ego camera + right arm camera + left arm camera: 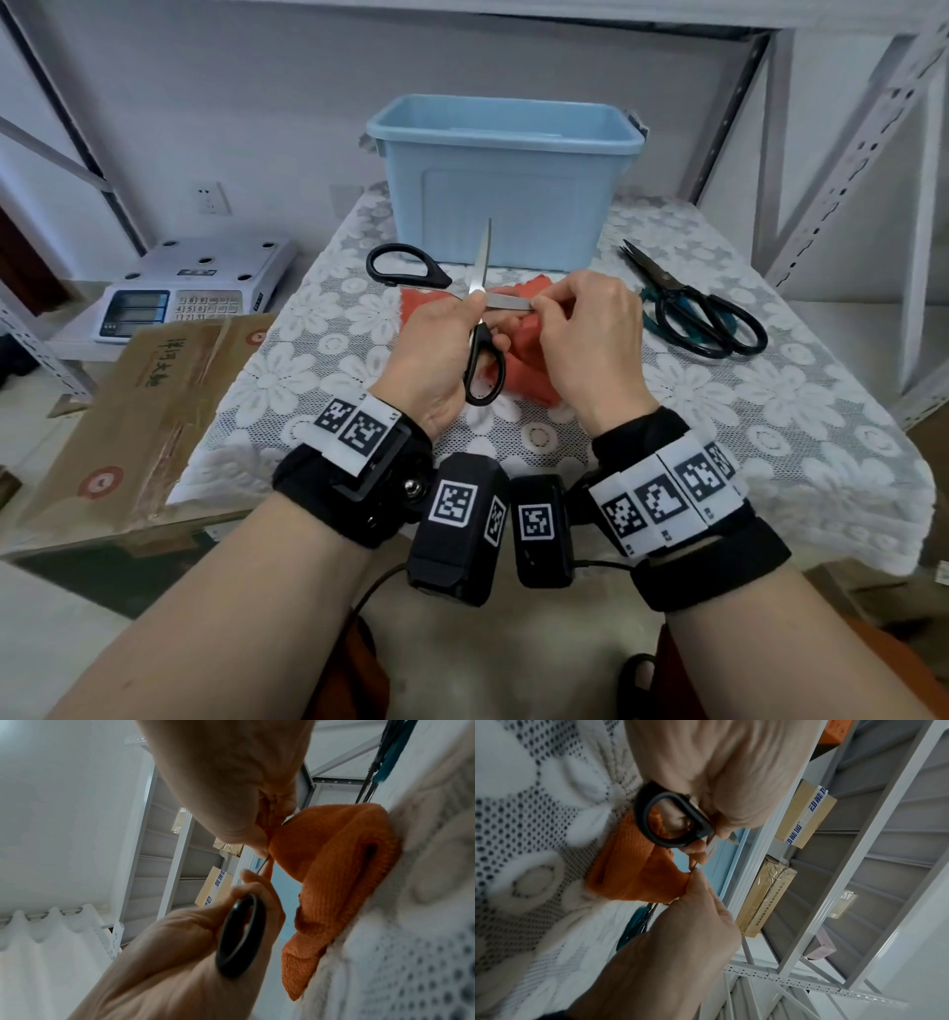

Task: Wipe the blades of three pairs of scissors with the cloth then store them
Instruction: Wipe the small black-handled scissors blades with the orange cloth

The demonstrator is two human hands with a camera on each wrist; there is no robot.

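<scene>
A pair of black-handled scissors (481, 288) is spread wide, one blade pointing up and the other lying level to the right. My left hand (436, 349) grips them at the pivot and the lower handle (670, 821). My right hand (580, 334) pinches a fold of the orange cloth (334, 872) round the level blade near its tip. The rest of the cloth (524, 354) lies on the table under both hands. Two more pairs of scissors (693, 313), one black and one teal-handled (634, 925), lie crossed at the right.
An open light blue bin (506, 180) stands behind the hands on the lace tablecloth (318, 360). Left of the table are a weighing scale (195, 288) and a cardboard box (144, 411). Grey shelf uprights (847, 154) rise at the right.
</scene>
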